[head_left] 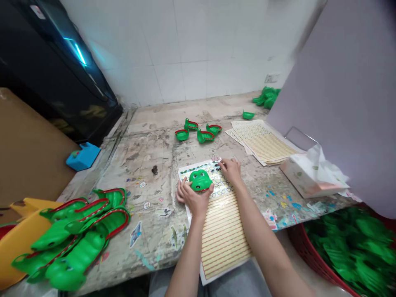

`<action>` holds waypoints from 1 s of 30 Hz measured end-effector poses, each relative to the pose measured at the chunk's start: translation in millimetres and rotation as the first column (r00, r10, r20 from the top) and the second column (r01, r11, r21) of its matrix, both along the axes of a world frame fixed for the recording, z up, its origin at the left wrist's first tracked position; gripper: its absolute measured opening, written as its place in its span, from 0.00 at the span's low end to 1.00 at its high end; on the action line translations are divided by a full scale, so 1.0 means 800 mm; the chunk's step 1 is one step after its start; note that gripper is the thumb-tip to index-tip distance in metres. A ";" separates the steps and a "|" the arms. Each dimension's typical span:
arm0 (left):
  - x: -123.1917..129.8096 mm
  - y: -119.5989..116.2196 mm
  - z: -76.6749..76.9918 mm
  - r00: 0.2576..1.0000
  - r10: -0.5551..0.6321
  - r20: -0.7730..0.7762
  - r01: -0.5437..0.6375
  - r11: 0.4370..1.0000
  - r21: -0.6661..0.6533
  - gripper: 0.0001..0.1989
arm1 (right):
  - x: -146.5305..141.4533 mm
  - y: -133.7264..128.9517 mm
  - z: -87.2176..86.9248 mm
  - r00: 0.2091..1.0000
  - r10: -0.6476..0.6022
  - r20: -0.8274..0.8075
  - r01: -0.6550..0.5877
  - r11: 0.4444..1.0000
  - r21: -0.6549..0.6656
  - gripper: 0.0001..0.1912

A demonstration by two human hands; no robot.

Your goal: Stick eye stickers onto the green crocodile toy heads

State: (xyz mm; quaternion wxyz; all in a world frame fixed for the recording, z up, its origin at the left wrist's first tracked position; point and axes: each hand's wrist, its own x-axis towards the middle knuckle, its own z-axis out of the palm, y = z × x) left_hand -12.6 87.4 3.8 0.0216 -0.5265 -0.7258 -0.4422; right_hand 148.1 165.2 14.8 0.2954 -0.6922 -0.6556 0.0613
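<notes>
Stretched in from the bottom edge on two bare forearms (262,231), above a sticker sheet (221,201) laid near the front of a scuffed tabletop (145,156). Down on its upper part, a green crocodile head (200,181), snout towards the camera. Eyes (203,175) on, by the look of it, plus a dark spot on the snout; well along with this one, at a guess. Plenty left overall, probably: dark stickers (213,168) up top, a seemingly full block of wavy strips (227,243) below, four red-rimmed green shells (206,136) beyond, a red basket (307,258) heaped with green parts (346,247). Off to the left, stacked crocodile pieces (91,244), finished or not: hard to say. Now the pose: gripping the head with the left hand (196,198), thumb against one side, fingers round the other. Across with the right hand (231,170), forearm slanting inward, fingertips bunched at the sheet's upper right corner, beside those dark stickers; no telling whether pinching one.
</notes>
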 end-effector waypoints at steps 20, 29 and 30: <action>0.003 -0.001 -0.003 1.000 -0.024 0.007 0.025 0.993 -0.116 0.34 | 0.001 0.012 -0.028 0.983 0.177 0.042 -0.176 0.984 -0.015 0.10; 0.002 0.000 -0.007 1.000 -0.018 0.014 0.019 0.996 -0.088 0.34 | 0.000 0.002 -0.007 0.928 0.221 -0.302 -0.201 0.975 0.096 0.15; 0.002 0.000 -0.007 1.000 -0.017 0.013 0.018 0.996 -0.085 0.34 | 0.001 -0.002 -0.002 0.882 0.253 -0.397 -0.218 0.967 0.130 0.16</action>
